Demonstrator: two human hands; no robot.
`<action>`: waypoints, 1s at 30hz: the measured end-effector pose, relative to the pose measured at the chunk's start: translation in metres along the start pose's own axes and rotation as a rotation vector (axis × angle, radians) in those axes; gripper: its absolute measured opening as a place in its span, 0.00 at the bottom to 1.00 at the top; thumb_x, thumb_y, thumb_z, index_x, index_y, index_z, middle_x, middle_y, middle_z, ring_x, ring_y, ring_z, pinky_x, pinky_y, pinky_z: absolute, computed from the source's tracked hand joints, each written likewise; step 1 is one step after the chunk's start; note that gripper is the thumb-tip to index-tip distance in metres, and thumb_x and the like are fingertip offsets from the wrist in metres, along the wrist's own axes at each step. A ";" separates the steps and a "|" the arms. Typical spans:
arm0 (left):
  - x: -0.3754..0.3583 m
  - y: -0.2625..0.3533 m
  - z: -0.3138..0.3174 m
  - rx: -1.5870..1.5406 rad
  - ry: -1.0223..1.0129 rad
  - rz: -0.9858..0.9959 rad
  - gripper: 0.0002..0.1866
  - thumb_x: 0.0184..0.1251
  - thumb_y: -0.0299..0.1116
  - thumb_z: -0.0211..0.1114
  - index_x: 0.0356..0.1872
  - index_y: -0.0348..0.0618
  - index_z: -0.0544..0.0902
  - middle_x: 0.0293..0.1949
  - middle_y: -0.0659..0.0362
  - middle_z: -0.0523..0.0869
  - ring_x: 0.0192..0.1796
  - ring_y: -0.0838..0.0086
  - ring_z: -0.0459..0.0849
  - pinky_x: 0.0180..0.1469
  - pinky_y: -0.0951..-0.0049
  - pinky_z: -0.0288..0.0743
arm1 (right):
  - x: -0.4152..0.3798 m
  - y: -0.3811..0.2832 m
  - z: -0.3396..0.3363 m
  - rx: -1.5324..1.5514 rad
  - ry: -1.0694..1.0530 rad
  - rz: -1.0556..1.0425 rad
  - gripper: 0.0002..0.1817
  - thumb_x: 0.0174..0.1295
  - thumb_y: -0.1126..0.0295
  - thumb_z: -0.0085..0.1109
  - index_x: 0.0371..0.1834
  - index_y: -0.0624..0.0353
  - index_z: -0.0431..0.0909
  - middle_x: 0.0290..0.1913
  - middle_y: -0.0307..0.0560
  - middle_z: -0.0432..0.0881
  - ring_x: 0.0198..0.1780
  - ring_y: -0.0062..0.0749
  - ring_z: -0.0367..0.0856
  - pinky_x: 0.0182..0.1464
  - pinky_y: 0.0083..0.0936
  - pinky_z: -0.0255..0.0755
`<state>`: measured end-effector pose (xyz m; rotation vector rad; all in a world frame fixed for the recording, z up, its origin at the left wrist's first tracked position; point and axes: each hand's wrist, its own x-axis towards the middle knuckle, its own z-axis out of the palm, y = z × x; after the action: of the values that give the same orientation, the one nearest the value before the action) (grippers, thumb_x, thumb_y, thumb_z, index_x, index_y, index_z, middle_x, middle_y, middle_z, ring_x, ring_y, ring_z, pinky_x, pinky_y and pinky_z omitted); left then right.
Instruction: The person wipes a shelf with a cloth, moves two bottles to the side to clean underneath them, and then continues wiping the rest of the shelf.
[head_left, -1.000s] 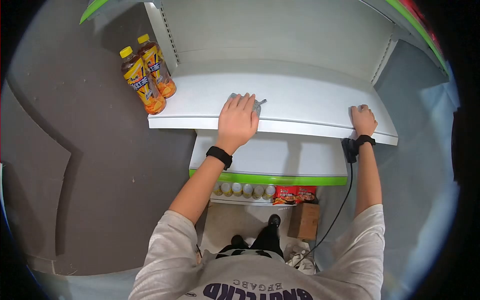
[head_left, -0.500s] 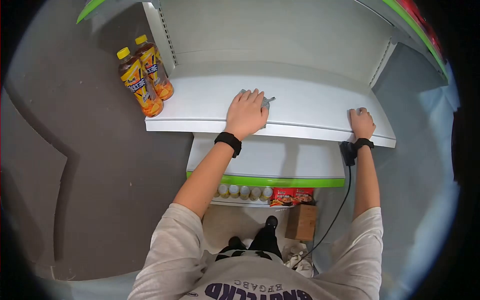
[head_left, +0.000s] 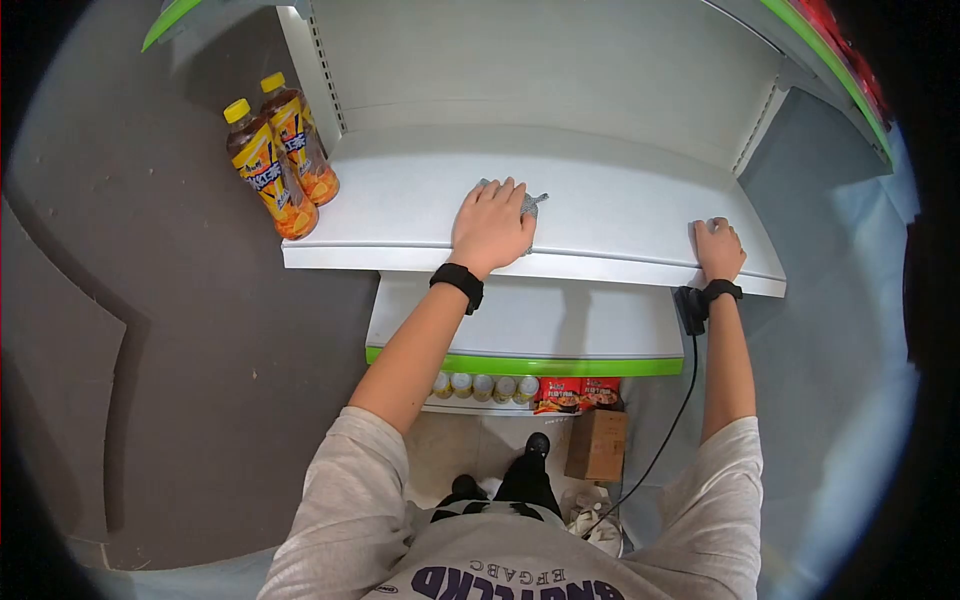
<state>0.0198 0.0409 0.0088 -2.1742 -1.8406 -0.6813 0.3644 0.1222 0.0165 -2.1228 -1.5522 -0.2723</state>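
Note:
My left hand (head_left: 492, 225) lies palm down on a grey cloth (head_left: 533, 205) near the middle of the white shelf (head_left: 610, 190), pressing it to the surface. The cloth shows past my fingertips and along the right side of the hand. At the shelf's right end, my right hand (head_left: 719, 249) rests on the front edge with its fingers curled; whether anything is under them is hidden. Two bottles (head_left: 270, 172) with yellow caps and orange labels stand side by side at the shelf's left end.
A lower shelf (head_left: 520, 315) with a green edge is underneath. Below it sit several cans (head_left: 482, 387) and red packets (head_left: 577, 393). A cardboard box (head_left: 597, 445) stands on the floor. A black cable (head_left: 662, 447) hangs from a device at my right wrist.
The shelf and bottles have shifted slightly left in the view. My left hand keeps its place on the cloth, and my right hand still rests at the shelf edge.

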 end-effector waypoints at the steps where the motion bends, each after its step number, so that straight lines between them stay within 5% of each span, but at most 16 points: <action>1: -0.001 0.000 0.000 -0.012 0.009 0.002 0.25 0.63 0.40 0.45 0.59 0.38 0.72 0.61 0.50 0.73 0.65 0.58 0.68 0.68 0.62 0.55 | 0.000 0.000 -0.001 0.001 0.001 0.001 0.27 0.52 0.50 0.49 0.50 0.56 0.77 0.50 0.51 0.79 0.56 0.45 0.74 0.58 0.43 0.63; 14: -0.038 -0.002 -0.011 -0.042 0.233 0.047 0.23 0.63 0.40 0.52 0.55 0.38 0.76 0.57 0.48 0.77 0.60 0.57 0.74 0.66 0.61 0.61 | 0.000 0.002 0.002 0.008 0.023 0.002 0.27 0.52 0.50 0.50 0.50 0.54 0.77 0.51 0.51 0.79 0.56 0.45 0.74 0.59 0.42 0.61; 30: -0.094 -0.132 -0.058 0.130 0.261 -0.208 0.22 0.64 0.39 0.51 0.58 0.40 0.74 0.58 0.49 0.76 0.62 0.54 0.71 0.65 0.60 0.60 | 0.000 0.003 0.000 0.013 0.031 -0.013 0.27 0.52 0.50 0.50 0.50 0.55 0.77 0.51 0.51 0.79 0.56 0.45 0.74 0.58 0.43 0.62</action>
<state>-0.1310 -0.0411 -0.0023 -1.7381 -1.9261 -0.8180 0.3668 0.1214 0.0152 -2.0896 -1.5464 -0.2973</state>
